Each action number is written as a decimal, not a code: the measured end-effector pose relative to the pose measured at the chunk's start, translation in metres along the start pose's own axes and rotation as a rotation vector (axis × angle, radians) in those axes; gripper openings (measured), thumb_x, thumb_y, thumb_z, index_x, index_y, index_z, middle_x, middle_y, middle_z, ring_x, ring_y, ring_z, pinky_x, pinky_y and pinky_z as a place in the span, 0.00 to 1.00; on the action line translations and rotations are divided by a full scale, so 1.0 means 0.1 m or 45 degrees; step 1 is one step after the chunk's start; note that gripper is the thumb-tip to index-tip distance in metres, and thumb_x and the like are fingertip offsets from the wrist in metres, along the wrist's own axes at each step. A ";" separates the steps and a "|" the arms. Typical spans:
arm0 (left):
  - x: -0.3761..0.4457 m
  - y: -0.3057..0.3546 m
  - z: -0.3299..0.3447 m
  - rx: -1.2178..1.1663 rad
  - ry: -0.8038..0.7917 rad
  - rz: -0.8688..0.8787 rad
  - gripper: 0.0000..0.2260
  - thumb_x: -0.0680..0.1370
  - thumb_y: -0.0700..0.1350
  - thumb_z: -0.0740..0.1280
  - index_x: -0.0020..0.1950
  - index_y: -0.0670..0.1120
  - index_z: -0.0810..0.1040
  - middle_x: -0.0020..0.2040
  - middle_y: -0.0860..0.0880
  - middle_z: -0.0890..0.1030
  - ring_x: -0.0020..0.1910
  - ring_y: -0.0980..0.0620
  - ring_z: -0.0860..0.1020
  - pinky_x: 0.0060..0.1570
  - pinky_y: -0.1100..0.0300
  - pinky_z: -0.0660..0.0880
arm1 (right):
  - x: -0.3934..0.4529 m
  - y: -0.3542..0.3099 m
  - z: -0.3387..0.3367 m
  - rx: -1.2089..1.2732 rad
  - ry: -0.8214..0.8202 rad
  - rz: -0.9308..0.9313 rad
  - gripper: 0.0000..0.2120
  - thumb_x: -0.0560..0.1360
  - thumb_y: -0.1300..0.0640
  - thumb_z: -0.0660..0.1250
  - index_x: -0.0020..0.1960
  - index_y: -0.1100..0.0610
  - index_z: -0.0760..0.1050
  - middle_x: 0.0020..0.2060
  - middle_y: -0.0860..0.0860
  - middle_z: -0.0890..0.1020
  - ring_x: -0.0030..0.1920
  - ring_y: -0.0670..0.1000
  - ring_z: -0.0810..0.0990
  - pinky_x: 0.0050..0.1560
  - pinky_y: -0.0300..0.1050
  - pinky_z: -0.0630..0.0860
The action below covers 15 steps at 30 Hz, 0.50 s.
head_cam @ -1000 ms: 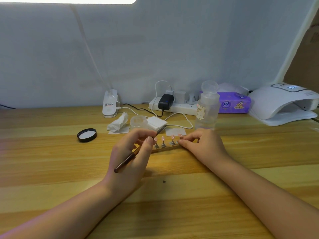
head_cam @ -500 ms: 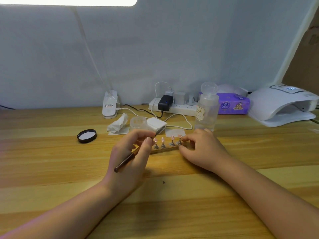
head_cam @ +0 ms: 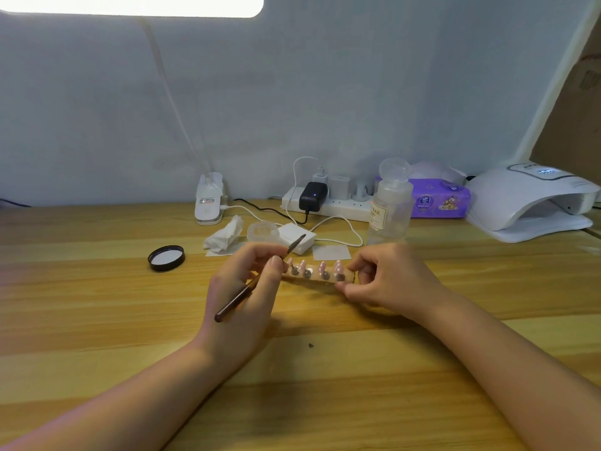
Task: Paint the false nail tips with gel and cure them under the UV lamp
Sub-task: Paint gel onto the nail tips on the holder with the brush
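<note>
A small wooden holder strip carries several pink false nail tips on metal stands. My right hand pinches the strip's right end between thumb and fingers, lifted a little off the table. My left hand grips a dark brown gel brush, its bristle end pointing up and right just left of the tips. The white UV lamp stands at the far right of the table, its display lit.
Behind the strip stand a clear gel jar, a white pad stack, a crumpled tissue, a clear pump bottle, a power strip with cables and a purple wipes pack. A black lid lies to the left.
My right hand took hold of the strip's right end and tilted it up, turning it slightly. The left hand with the brush stayed nearly still.
</note>
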State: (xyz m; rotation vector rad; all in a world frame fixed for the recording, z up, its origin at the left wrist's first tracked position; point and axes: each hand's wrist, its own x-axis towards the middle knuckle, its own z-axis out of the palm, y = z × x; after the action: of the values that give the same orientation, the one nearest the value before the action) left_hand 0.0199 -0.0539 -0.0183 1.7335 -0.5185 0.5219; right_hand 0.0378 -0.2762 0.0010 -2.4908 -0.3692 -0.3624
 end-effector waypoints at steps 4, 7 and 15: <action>0.01 -0.02 0.00 -0.010 0.029 0.002 0.08 0.75 0.55 0.61 0.52 0.63 0.78 0.47 0.58 0.82 0.49 0.57 0.80 0.47 0.70 0.73 | -0.02 -0.03 -0.03 0.027 0.111 -0.057 0.10 0.66 0.52 0.77 0.43 0.57 0.82 0.29 0.47 0.80 0.31 0.46 0.77 0.35 0.45 0.75; 0.01 -0.01 0.00 -0.021 0.071 0.013 0.08 0.75 0.56 0.61 0.51 0.65 0.78 0.47 0.58 0.82 0.49 0.55 0.79 0.48 0.69 0.73 | -0.03 -0.05 -0.06 0.026 0.172 -0.088 0.10 0.67 0.52 0.76 0.44 0.57 0.83 0.30 0.46 0.81 0.31 0.45 0.77 0.35 0.43 0.75; -0.02 0.05 0.00 0.132 0.104 0.203 0.08 0.80 0.48 0.61 0.57 0.56 0.77 0.49 0.62 0.79 0.49 0.59 0.77 0.49 0.72 0.70 | -0.02 -0.12 -0.21 0.069 0.149 0.026 0.12 0.67 0.49 0.76 0.44 0.55 0.82 0.30 0.43 0.79 0.31 0.43 0.76 0.32 0.35 0.72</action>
State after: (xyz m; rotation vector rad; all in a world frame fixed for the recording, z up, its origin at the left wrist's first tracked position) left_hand 0.0156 -0.0544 -0.0155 1.7696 -0.5831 0.7406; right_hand 0.0283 -0.2797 0.0225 -2.4058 -0.3021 -0.4814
